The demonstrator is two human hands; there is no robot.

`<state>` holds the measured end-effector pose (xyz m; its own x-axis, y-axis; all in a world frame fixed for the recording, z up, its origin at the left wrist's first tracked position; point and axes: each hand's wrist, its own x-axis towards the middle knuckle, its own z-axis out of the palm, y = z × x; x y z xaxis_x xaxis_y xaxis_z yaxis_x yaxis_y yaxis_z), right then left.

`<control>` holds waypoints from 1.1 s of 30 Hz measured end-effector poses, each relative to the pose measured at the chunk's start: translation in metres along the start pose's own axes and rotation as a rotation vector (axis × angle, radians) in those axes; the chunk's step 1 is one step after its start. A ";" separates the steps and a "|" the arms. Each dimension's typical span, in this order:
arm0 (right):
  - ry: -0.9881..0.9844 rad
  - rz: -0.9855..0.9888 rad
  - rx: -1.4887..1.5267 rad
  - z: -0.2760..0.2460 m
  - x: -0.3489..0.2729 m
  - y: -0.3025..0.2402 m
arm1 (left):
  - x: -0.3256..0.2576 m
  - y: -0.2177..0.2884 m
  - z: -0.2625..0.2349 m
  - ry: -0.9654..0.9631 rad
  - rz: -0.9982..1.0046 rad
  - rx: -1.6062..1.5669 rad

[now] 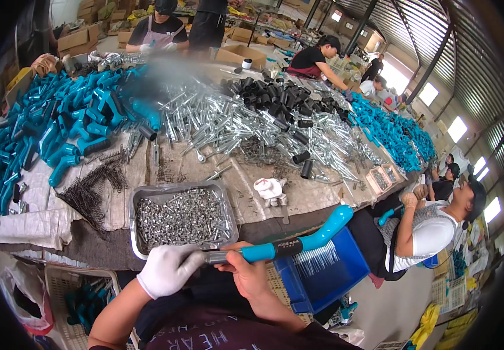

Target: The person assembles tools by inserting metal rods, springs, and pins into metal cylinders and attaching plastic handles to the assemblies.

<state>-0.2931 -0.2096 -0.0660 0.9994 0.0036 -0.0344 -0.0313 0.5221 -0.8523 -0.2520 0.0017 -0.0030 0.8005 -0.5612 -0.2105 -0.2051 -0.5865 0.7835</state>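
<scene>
Across my front lies a tool with a bent teal plastic handle, a black band round its middle and a metal end at the left. My left hand, in a white glove, has its fingers closed at that metal end, hiding the tip. Bare fingers of my right hand wrap round the tool where metal meets teal. Just beyond my left hand, a metal tray holds many small metal parts. Past the tool, a bundled white glove lies on the bench.
Teal handles pile up at the left, metal rods and black sleeves in the middle, dark springs nearer. A blue bin with thin rods stands at right, a crate lower left. A seated co-worker is at right.
</scene>
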 end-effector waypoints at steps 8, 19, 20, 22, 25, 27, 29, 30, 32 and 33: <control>-0.151 0.047 -0.146 -0.009 -0.001 -0.012 | 0.008 0.008 -0.001 -0.309 0.129 -0.155; -0.356 -0.312 -0.756 -0.015 -0.016 0.000 | -0.004 -0.037 0.108 0.132 0.064 0.081; -0.541 -0.279 -0.821 -0.029 -0.018 0.000 | -0.007 -0.051 0.120 0.036 0.037 -0.210; -0.534 0.220 -0.786 -0.051 -0.032 -0.010 | -0.010 -0.091 0.140 -0.055 -0.020 -0.535; -0.374 0.990 0.041 -0.175 -0.022 -0.010 | -0.005 -0.137 0.137 0.175 0.114 -0.055; -0.209 0.890 0.427 -0.148 -0.031 -0.033 | 0.011 -0.148 0.125 0.389 0.189 0.256; -0.083 0.781 -0.185 -0.141 -0.034 -0.016 | 0.023 -0.220 0.150 0.310 0.144 0.290; -0.058 0.719 -0.378 -0.136 -0.034 -0.005 | 0.036 -0.220 0.146 0.278 0.097 0.224; -0.112 0.694 -0.720 -0.121 -0.014 0.019 | 0.053 -0.213 0.123 0.233 0.063 0.261; -0.121 0.623 -0.865 -0.097 -0.007 0.029 | 0.055 -0.222 0.121 0.256 0.068 0.226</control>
<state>-0.3023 -0.2774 -0.1416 0.7971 0.1703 -0.5794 -0.4885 -0.3823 -0.7844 -0.2304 0.0300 -0.2597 0.8903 -0.4551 0.0138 -0.3592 -0.6833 0.6356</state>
